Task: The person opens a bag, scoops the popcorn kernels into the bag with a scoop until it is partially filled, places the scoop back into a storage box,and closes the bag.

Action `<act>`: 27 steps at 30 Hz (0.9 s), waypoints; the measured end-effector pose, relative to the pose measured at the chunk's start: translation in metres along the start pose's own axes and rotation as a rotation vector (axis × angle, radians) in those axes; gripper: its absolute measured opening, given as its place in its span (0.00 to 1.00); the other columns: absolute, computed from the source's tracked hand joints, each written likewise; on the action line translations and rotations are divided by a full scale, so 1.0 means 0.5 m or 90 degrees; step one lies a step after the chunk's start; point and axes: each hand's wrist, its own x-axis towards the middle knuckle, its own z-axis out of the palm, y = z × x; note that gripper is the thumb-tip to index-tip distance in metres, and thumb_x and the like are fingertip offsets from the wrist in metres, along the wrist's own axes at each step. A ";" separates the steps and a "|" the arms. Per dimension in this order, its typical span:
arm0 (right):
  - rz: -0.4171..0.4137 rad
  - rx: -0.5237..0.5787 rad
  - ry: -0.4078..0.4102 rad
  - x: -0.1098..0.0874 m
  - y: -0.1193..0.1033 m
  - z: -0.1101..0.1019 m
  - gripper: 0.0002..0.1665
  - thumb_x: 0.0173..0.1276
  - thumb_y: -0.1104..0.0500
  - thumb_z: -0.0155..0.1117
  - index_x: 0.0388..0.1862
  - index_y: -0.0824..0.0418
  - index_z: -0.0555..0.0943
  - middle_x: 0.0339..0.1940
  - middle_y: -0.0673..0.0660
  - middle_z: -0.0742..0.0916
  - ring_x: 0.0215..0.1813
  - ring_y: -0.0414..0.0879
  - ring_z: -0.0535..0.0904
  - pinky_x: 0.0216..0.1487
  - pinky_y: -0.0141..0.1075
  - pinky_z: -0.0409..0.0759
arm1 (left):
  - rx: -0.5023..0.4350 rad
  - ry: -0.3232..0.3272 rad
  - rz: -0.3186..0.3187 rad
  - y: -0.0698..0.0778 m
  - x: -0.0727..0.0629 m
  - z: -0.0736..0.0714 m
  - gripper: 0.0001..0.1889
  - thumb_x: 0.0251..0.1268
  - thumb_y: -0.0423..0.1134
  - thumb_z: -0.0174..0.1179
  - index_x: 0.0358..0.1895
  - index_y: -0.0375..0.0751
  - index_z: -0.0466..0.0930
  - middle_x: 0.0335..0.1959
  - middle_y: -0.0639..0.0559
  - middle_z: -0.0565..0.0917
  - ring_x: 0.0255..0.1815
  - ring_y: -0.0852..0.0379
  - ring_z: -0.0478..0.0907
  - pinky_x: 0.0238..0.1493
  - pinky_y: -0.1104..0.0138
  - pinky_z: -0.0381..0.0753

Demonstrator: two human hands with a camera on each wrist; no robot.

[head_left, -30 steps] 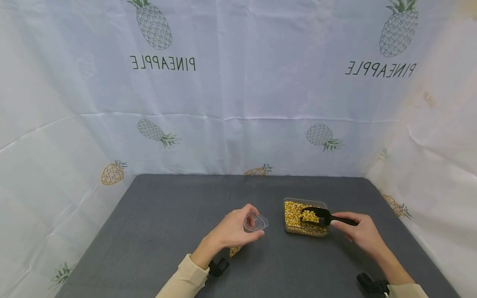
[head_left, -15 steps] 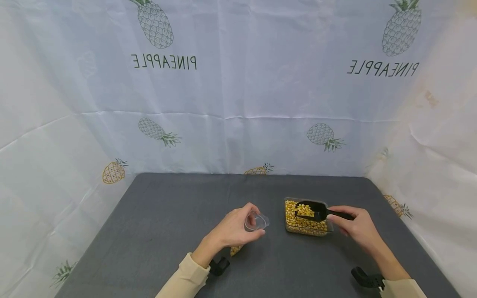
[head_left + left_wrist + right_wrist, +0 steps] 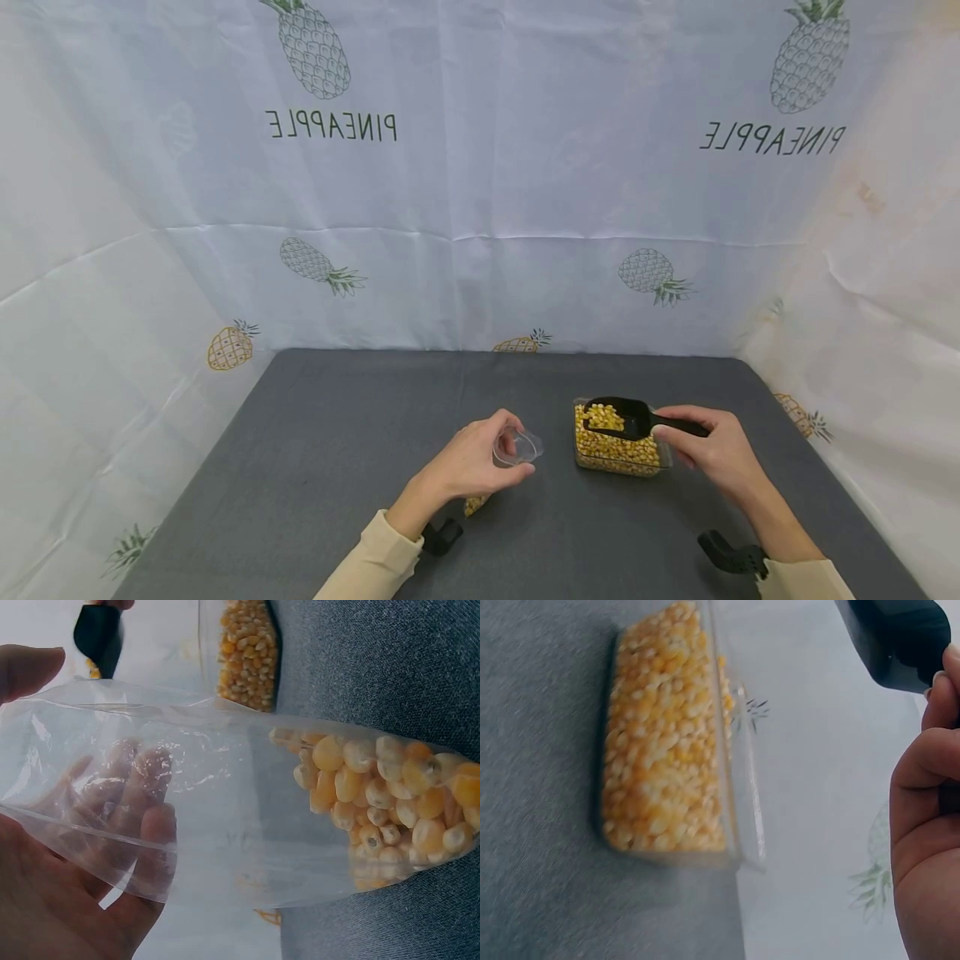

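Pinched by its handle between thumb and fingers of the right hand (image 3: 716, 446), at lower right of the frame: a black scoop (image 3: 636, 421), bearing a heap of yellow corn kernels (image 3: 606, 415). Raised over the past second and carried slightly up and left in the frame, seemingly clear now of the corn beneath. Loaded already, to judge by that, but not emptied.

Curled around the rim of a clear plastic bag (image 3: 217, 795), just below center: the left hand (image 3: 468, 458), thumb and fingers set apart, holding the mouth wide, almost unmoved meanwhile. Gathered in the bag's bottom, at right in the left wrist view, more kernels (image 3: 390, 799).

Set between both hands, nearer the right and below the scoop, a clear rectangular container (image 3: 611, 465), well filled with corn. Spread across the lower frame, a dark gray tabletop (image 3: 360, 442); behind, filling the upper frame, a white curtain (image 3: 480, 175) printed with pineapples.
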 end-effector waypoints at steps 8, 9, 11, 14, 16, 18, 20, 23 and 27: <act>-0.043 0.022 -0.005 0.009 -0.023 0.015 0.16 0.71 0.68 0.66 0.55 0.73 0.82 0.13 0.60 0.75 0.15 0.52 0.69 0.20 0.43 0.71 | 0.007 0.007 0.018 -0.001 -0.001 0.002 0.23 0.66 0.52 0.66 0.59 0.45 0.74 0.36 0.59 0.79 0.36 0.68 0.78 0.38 0.70 0.79; -0.048 0.028 -0.009 0.010 -0.025 0.017 0.15 0.71 0.69 0.65 0.55 0.73 0.82 0.13 0.61 0.74 0.15 0.52 0.69 0.20 0.43 0.72 | 0.008 0.006 0.016 0.000 -0.001 0.001 0.24 0.66 0.52 0.66 0.59 0.45 0.73 0.37 0.59 0.80 0.36 0.68 0.78 0.38 0.70 0.79; -0.056 0.042 -0.017 0.012 -0.031 0.020 0.15 0.71 0.70 0.65 0.55 0.74 0.82 0.13 0.62 0.74 0.16 0.52 0.70 0.21 0.43 0.72 | 0.009 0.002 0.007 0.001 -0.001 0.001 0.24 0.66 0.52 0.66 0.59 0.45 0.73 0.37 0.59 0.80 0.36 0.68 0.77 0.38 0.71 0.78; -0.062 0.055 -0.024 0.015 -0.038 0.026 0.15 0.71 0.70 0.64 0.55 0.75 0.82 0.14 0.64 0.74 0.16 0.49 0.70 0.20 0.42 0.73 | 0.007 -0.002 -0.002 0.001 0.000 0.001 0.25 0.65 0.53 0.66 0.60 0.46 0.73 0.38 0.59 0.79 0.36 0.69 0.77 0.38 0.71 0.78; -0.066 0.053 -0.026 0.017 -0.042 0.029 0.14 0.71 0.70 0.64 0.54 0.74 0.82 0.14 0.62 0.74 0.16 0.48 0.70 0.20 0.42 0.73 | 0.005 -0.004 -0.004 0.001 0.000 0.002 0.25 0.65 0.53 0.66 0.60 0.46 0.72 0.38 0.58 0.79 0.36 0.69 0.77 0.38 0.71 0.78; -0.070 0.048 -0.026 0.019 -0.046 0.031 0.14 0.71 0.70 0.65 0.54 0.74 0.82 0.14 0.59 0.75 0.16 0.48 0.71 0.20 0.42 0.73 | 0.004 -0.004 -0.005 0.000 0.000 0.002 0.26 0.65 0.53 0.67 0.60 0.46 0.72 0.38 0.58 0.79 0.36 0.69 0.76 0.38 0.71 0.78; -0.075 0.043 -0.028 0.020 -0.049 0.034 0.14 0.71 0.70 0.65 0.54 0.73 0.82 0.14 0.55 0.76 0.15 0.48 0.71 0.20 0.41 0.74 | 0.006 -0.004 -0.006 -0.001 0.000 0.002 0.26 0.64 0.53 0.67 0.60 0.47 0.72 0.39 0.57 0.80 0.35 0.69 0.76 0.38 0.71 0.77; -0.083 0.040 -0.032 0.023 -0.054 0.037 0.14 0.70 0.70 0.65 0.53 0.72 0.83 0.13 0.55 0.76 0.15 0.48 0.71 0.21 0.41 0.75 | 0.010 -0.001 -0.005 -0.001 0.001 0.002 0.27 0.64 0.54 0.67 0.61 0.47 0.71 0.39 0.55 0.80 0.35 0.68 0.76 0.38 0.71 0.77; -0.086 0.050 -0.039 0.026 -0.059 0.044 0.14 0.70 0.71 0.65 0.53 0.73 0.83 0.13 0.61 0.75 0.14 0.48 0.70 0.20 0.41 0.75 | 0.015 0.002 -0.005 -0.001 0.001 0.003 0.28 0.63 0.54 0.68 0.61 0.46 0.71 0.40 0.52 0.81 0.34 0.69 0.76 0.37 0.71 0.77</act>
